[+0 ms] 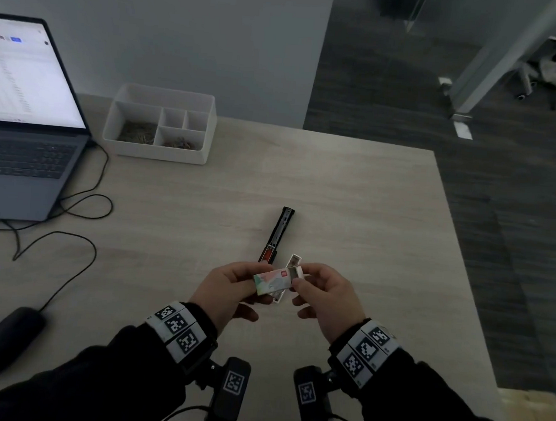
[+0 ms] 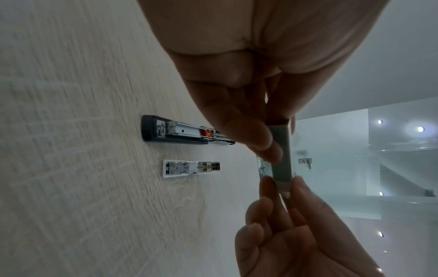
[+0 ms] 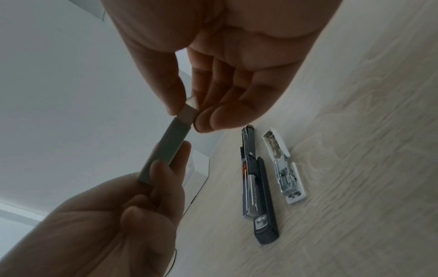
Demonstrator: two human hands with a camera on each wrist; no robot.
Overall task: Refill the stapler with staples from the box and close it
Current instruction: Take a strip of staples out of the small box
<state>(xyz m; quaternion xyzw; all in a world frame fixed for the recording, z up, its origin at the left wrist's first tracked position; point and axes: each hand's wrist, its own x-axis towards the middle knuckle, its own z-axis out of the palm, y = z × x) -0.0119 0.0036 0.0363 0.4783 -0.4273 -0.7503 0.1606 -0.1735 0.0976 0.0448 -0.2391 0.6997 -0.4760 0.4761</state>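
Observation:
My left hand point(image 1: 230, 282) grips the sleeve of a small colourful staple box point(image 1: 272, 281), held above the table's near middle. My right hand point(image 1: 323, 291) pinches the white inner tray point(image 1: 296, 272), which sticks a little out of the box's right end. In the wrist views the box point(image 2: 280, 150) point(image 3: 170, 146) shows as a grey edge between both hands. The black stapler base point(image 1: 276, 236) point(image 3: 258, 196) lies on the table just beyond the hands, its metal staple channel exposed with an orange pusher. A white stapler top part point(image 2: 192, 167) point(image 3: 284, 168) lies beside it.
An open laptop point(image 1: 25, 113) stands at the far left, with a black mouse point(image 1: 2, 340) and cables point(image 1: 74, 217) in front of it. A white compartment organizer point(image 1: 160, 125) with small clips sits at the back. The table's right edge point(image 1: 462, 254) drops to dark floor.

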